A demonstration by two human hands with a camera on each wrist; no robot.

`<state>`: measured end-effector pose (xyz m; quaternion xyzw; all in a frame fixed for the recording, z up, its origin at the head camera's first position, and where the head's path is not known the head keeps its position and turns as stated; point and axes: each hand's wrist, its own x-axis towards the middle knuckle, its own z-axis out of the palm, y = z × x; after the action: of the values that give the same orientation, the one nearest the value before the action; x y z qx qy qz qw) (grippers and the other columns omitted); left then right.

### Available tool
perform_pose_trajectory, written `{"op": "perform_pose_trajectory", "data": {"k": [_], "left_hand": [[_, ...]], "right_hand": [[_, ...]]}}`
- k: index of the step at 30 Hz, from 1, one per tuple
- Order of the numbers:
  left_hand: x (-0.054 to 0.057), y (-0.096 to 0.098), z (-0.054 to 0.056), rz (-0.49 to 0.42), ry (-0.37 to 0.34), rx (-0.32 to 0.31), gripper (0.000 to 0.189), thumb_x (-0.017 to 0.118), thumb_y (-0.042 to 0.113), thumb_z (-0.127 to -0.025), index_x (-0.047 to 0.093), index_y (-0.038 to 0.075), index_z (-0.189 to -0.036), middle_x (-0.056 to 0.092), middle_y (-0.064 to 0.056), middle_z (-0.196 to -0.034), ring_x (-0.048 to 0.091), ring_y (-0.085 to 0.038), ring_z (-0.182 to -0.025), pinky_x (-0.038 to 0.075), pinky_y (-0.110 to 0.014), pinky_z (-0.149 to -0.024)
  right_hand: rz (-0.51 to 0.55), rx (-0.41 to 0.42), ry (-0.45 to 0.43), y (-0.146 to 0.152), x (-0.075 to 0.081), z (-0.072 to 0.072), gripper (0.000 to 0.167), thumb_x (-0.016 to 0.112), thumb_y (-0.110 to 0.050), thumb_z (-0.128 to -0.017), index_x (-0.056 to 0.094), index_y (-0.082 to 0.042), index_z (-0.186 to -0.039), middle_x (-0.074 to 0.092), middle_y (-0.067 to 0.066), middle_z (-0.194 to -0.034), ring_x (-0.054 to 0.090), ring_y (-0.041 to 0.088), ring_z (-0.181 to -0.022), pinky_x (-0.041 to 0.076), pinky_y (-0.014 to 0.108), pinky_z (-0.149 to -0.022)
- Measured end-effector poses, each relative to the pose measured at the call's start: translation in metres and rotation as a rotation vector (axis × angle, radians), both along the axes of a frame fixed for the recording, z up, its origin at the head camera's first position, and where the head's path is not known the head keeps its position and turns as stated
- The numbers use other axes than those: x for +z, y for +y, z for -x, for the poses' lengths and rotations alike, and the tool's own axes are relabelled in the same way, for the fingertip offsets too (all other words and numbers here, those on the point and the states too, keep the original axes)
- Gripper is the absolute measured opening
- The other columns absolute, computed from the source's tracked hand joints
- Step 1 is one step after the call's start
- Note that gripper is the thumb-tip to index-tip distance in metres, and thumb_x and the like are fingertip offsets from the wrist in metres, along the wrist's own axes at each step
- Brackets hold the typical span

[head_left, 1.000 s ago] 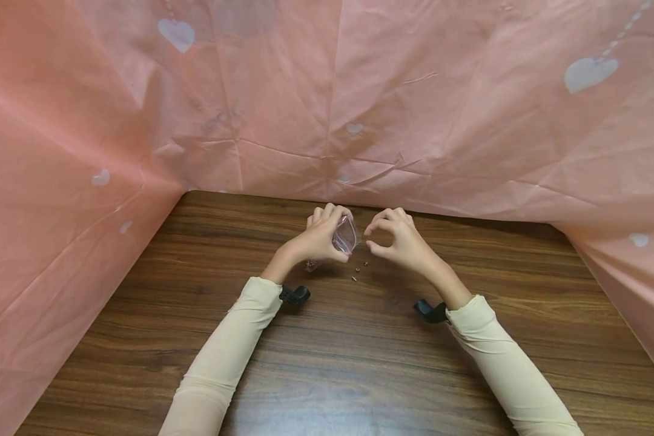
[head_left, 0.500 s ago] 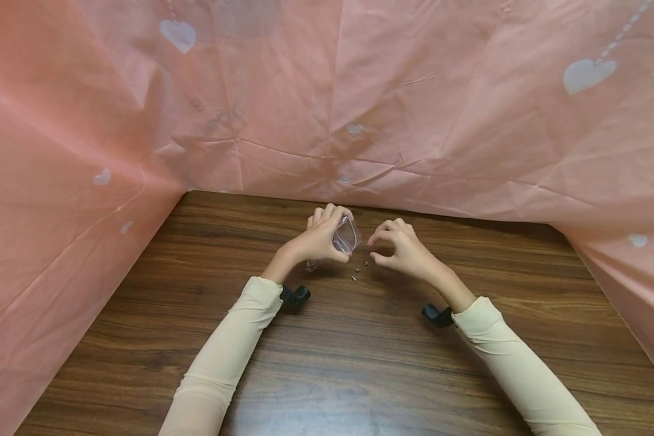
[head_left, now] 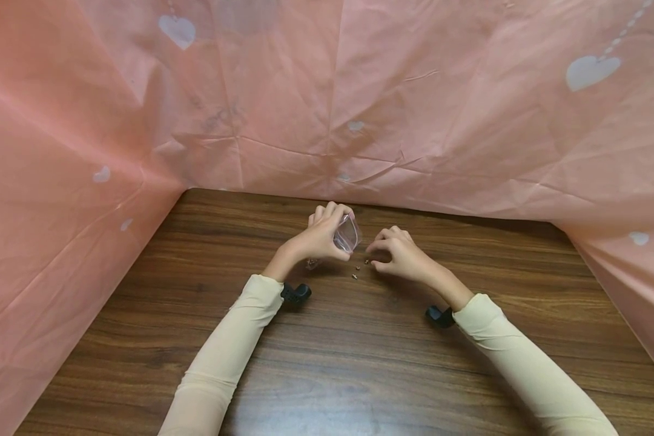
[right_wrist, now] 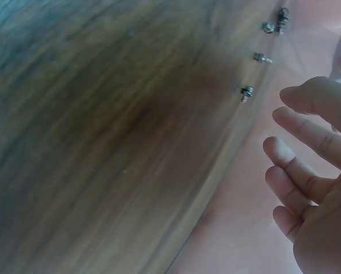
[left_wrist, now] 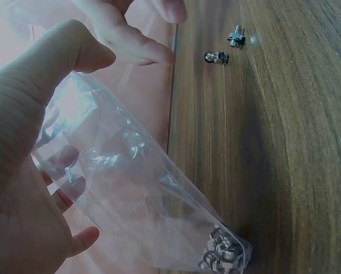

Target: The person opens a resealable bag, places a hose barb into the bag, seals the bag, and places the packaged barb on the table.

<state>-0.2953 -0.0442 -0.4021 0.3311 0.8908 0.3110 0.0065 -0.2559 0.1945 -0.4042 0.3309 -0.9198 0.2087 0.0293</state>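
My left hand [head_left: 317,239] holds a clear plastic zip bag [left_wrist: 136,188] by its mouth, which gapes toward the right. Small metal fittings [left_wrist: 220,251] with nuts lie bunched in the bag's bottom corner, low in the left wrist view. More of these parts lie loose on the table: a nearer fitting [head_left: 354,277], a middle fitting [head_left: 358,267] and one fitting [right_wrist: 247,92] closest to my right hand. Just beside that last one, my right hand [head_left: 400,253] hovers with thumb and fingers apart. Nothing shows between its fingers [right_wrist: 296,123] in the right wrist view.
The dark wood-grain table [head_left: 327,345] stretches toward me. A pink cloth [head_left: 283,109] with white hearts hangs along its back edge and both sides. Each wrist wears a black camera mount, one on the left [head_left: 297,294] and one on the right [head_left: 439,315].
My right hand has moved away from the bag's mouth, down and slightly right, to the nearest loose fitting. The left hand and bag have stayed nearly still.
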Motion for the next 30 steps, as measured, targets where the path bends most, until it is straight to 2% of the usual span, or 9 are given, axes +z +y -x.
{"op": "perform_pose_trajectory", "data": {"k": [13,30], "left_hand": [[0.0,0.0,0.002,-0.001,0.003,-0.002,0.081,0.088,0.022,-0.068,0.04,0.019,-0.133,0.042,-0.008,-0.121,0.034,-0.031,-0.115,0.028,-0.049,-0.102],[0.001,-0.002,0.001,-0.003,0.004,0.003,0.08,0.089,0.022,-0.068,0.041,0.019,-0.132,0.043,-0.009,-0.122,0.034,-0.031,-0.114,0.028,-0.048,-0.102]], "right_hand": [[-0.06,0.032,-0.014,-0.001,-0.008,0.005,0.022,0.077,-0.012,-0.085,0.079,-0.009,-0.107,0.067,0.009,-0.102,0.046,0.023,-0.089,0.032,0.04,-0.081],[-0.104,0.01,-0.012,-0.007,-0.012,0.003,0.014,0.08,-0.017,-0.084,0.077,-0.012,-0.097,0.066,0.006,-0.099,0.05,0.026,-0.097,0.035,0.049,-0.088]]}}
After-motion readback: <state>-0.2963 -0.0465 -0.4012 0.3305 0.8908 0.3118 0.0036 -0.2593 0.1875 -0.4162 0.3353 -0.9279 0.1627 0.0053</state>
